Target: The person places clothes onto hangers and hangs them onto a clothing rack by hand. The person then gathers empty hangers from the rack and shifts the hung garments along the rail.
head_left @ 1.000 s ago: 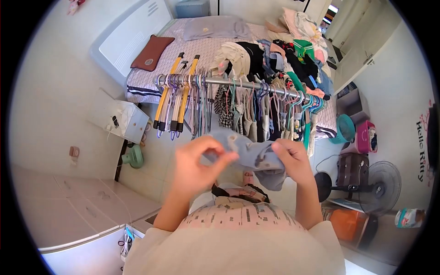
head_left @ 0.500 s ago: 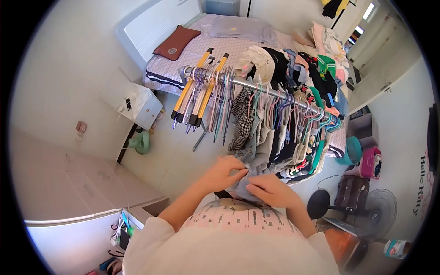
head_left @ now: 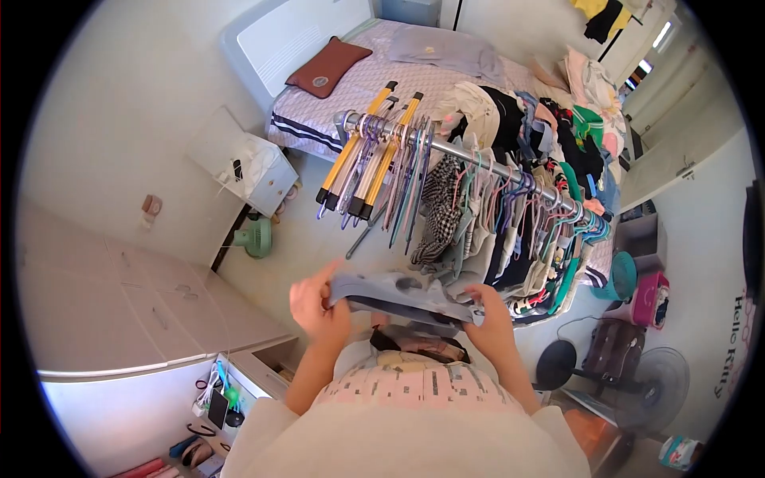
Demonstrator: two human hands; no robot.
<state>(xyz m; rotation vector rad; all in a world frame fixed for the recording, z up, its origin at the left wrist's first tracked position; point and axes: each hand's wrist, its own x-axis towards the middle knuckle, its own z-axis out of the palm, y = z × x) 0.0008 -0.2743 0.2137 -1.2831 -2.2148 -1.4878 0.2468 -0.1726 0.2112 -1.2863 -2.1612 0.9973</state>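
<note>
Grey garment (head_left: 386,291) between left and right fingers (head_left: 487,300)

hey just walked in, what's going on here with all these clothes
A person is holding a grey-blue garment stretched between the left hand and right hand, in front of the body. Beyond it, a metal rail carries bare hangers toward its left end and hung clothes along the rest. Behind that, more clothes lie in a heap on the bed.

Open floor (head_left: 305,229) left, clothes rack (head_left: 498,166) ahead, beneath unclear
</note>
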